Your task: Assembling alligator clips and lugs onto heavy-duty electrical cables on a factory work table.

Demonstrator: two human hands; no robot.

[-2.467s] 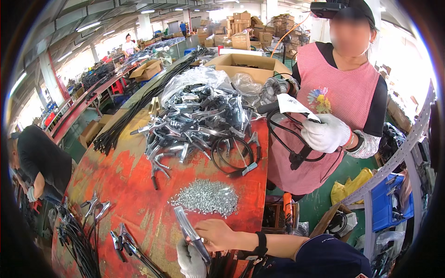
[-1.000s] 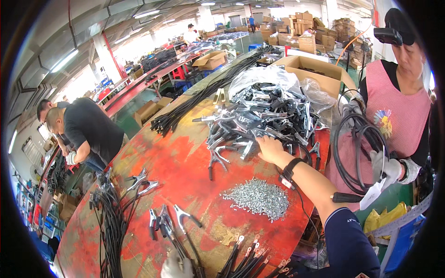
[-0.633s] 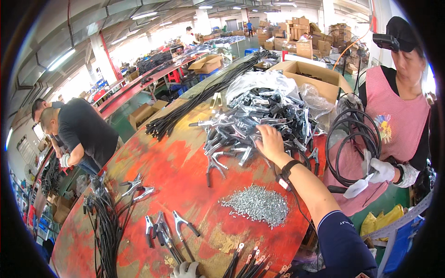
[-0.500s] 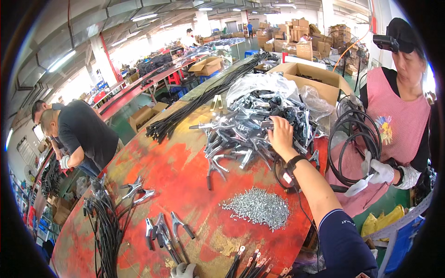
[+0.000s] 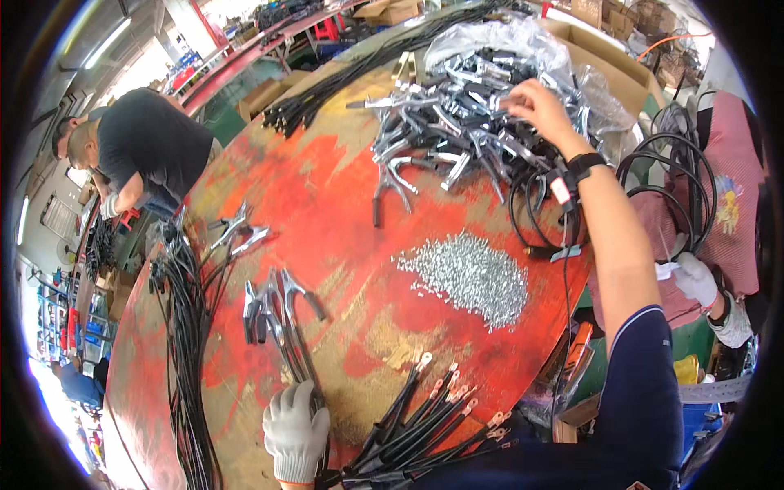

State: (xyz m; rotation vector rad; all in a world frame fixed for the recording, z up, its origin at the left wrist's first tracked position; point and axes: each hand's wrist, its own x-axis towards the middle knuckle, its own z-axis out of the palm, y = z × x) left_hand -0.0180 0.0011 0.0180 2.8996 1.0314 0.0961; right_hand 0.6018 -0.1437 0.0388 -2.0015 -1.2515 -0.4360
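Gloved left hand: the left hand (image 5: 296,429) lay palm-down at the table's near edge, over the stems of the clamp-tipped cables (image 5: 273,314); its fingers were bent, though whether they gripped could not be told.
Ring-lug cables: a sheaf of black ring-lug cables (image 5: 396,437) fanned out just right of the glove, copper ends pointing away.
Cable bundle: a long black cable bundle (image 5: 184,351) ran down the table's left side, with clamps at its far end.
Fasteners: small silvery fasteners (image 5: 478,282) were heaped on the worn red table (image 5: 343,229).
Bare right hand: the right hand (image 5: 531,106) reached onto the clamp heap (image 5: 457,131), fingers bent; whether they pinched a clamp could not be told.
Clamps: the heap's silvery metal clamps lay tangled toward the far right, in front of a clear plastic bag (image 5: 498,41).
Co-worker right: a gloved hand (image 5: 694,278) showed beside a pink apron (image 5: 735,163) and looped black cable.
Beyond: a cardboard box (image 5: 604,65) stood behind the heap.
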